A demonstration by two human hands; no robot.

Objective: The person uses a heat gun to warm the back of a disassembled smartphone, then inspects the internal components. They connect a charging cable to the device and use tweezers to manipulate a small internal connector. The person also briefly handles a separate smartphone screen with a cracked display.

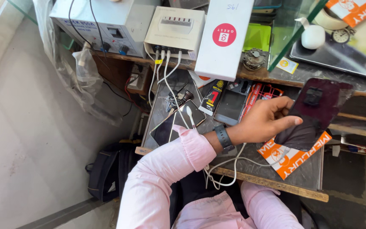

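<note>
My left hand (264, 121), with a dark watch on its wrist, reaches out over a small work table (272, 180) and grips a dark, glossy phone back cover (318, 111) by its left edge, thumb on the front face. The cover has a small black block near its top. It is held tilted above an orange and white packet (292, 157) lying on the table. My right hand is hidden; only its pink sleeve (267, 205) shows at the bottom.
A phone (175, 124) with a white cable plugged in lies left of my wrist, and another phone (230, 106) lies behind it. A white multi-port charger (175, 26), a grey power supply (106, 21) and a white box (225, 38) stand on the shelf. A black backpack (106, 171) sits on the floor.
</note>
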